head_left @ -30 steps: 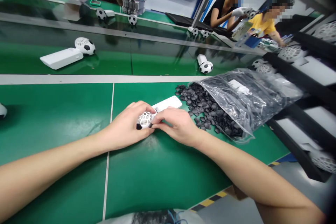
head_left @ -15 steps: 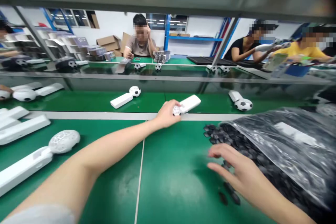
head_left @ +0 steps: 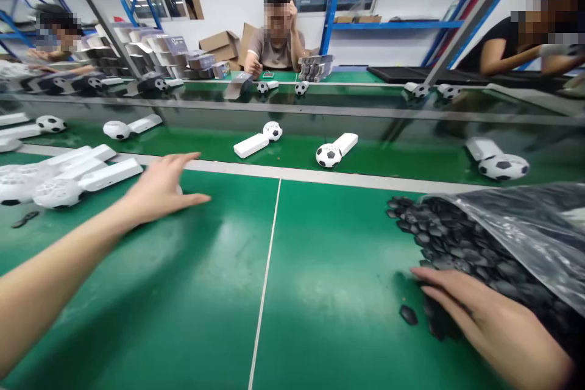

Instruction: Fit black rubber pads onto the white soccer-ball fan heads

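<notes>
My left hand (head_left: 158,192) is above the left of the green table, thumb and fingers apart, with a small white bit showing behind it. Left of it lies a cluster of white handheld fans (head_left: 57,192) with football-patterned heads. My right hand (head_left: 493,320) reaches low at the edge of a heap of small black pentagon pieces (head_left: 461,237), its fingers stretched out close to one another. Some dark pieces sit under those fingers, partly hidden. One loose black piece (head_left: 408,315) rests just left of the hand. On the green strip beyond, a football-headed fan (head_left: 329,155) lies by itself.
A clear plastic bag (head_left: 534,237) spills the black pieces at right. More fans, such as one at centre (head_left: 253,145) and one at right (head_left: 503,166), lie along the strip behind the pale rail (head_left: 320,177). Co-workers sit across, beyond a metal frame.
My left hand has let go of a fan on the far strip and moved left. My right hand has come down to the black pieces. The view has turned left and down.
</notes>
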`<state>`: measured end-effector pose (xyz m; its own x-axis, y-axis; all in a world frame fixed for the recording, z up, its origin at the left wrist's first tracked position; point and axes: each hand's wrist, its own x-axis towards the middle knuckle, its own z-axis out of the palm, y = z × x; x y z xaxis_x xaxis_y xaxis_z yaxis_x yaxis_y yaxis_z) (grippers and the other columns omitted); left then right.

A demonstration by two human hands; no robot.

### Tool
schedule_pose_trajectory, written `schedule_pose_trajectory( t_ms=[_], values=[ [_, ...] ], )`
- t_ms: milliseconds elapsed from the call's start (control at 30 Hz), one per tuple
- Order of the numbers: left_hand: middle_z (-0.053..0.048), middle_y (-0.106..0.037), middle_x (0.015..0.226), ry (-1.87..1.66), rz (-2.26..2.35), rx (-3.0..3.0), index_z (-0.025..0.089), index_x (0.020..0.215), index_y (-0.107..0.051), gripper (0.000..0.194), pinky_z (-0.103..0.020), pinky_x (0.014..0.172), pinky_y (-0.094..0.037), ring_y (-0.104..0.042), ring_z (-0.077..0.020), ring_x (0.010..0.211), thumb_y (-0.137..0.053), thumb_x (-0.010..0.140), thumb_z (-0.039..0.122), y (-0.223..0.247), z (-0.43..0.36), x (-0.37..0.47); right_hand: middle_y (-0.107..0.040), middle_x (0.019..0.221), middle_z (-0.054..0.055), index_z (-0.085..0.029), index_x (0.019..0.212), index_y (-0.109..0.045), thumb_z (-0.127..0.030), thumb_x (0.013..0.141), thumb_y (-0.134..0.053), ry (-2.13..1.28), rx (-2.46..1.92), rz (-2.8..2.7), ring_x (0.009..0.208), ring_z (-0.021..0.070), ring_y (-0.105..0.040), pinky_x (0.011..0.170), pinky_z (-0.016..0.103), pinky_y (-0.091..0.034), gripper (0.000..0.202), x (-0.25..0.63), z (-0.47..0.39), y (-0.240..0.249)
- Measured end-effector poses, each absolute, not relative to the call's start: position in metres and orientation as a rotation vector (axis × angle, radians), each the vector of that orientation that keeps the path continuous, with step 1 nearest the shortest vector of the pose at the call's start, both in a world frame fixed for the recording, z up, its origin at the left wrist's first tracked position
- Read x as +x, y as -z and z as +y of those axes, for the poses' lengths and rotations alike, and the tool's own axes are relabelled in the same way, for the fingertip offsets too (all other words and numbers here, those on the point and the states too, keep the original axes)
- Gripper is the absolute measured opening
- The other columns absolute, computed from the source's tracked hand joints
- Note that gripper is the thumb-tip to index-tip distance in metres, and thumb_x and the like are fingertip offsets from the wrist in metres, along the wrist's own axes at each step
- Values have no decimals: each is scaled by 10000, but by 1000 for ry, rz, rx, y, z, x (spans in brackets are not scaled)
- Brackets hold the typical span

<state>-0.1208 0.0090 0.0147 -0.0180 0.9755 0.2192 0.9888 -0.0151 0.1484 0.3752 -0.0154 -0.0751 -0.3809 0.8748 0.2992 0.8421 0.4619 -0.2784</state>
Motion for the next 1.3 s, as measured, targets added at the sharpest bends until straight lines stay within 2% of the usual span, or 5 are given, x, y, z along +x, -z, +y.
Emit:
schedule_pose_trajectory(
  t_ms=[167,367,567,933,1300],
  values=[
    [-48,-572,1077,272,-2506,-2117,145,1259,-393,818,-504,810,-433,-527,-394,1012,-544,630,645,5,-11,-161,-683,819,38,-248,823,-628,-436,810,-470,-319,-1482,-2243,686,191,-655,606,276,-544,246,357,-17,45],
    [-123,-494,1246,323,-2195,-2686,186,1285,-379,794,-434,874,-428,-506,-332,1085,-570,649,622,8,10,-36,-659,785,40,-225,896,-646,-337,840,-492,-581,-1422,-2163,641,153,-625,609,271,-529,199,326,-31,28],
    [-113,-472,1221,333,-1721,-3250,191,1325,-349,728,-378,912,-409,-498,-277,1092,-587,698,473,16,28,69,-647,807,31,-241,861,-677,-228,835,-540,-349,-1150,-2143,763,147,-608,696,286,-501,140,298,-38,23],
    [-90,-496,1184,481,-1645,-3307,216,1292,-396,712,-396,880,-420,-518,-279,1043,-583,684,535,24,27,90,-504,796,6,-201,739,-625,-194,750,-649,-662,-1167,-1830,823,135,-521,780,302,-456,28,270,-20,45],
    [-65,-535,1148,618,-1619,-3369,247,1217,-463,614,-372,842,-441,-534,-257,1008,-618,673,485,30,33,87,-467,1230,87,-214,889,-407,-255,720,-658,-1089,-1142,-1604,1064,177,-509,773,305,-499,305,267,-18,51]
  ],
)
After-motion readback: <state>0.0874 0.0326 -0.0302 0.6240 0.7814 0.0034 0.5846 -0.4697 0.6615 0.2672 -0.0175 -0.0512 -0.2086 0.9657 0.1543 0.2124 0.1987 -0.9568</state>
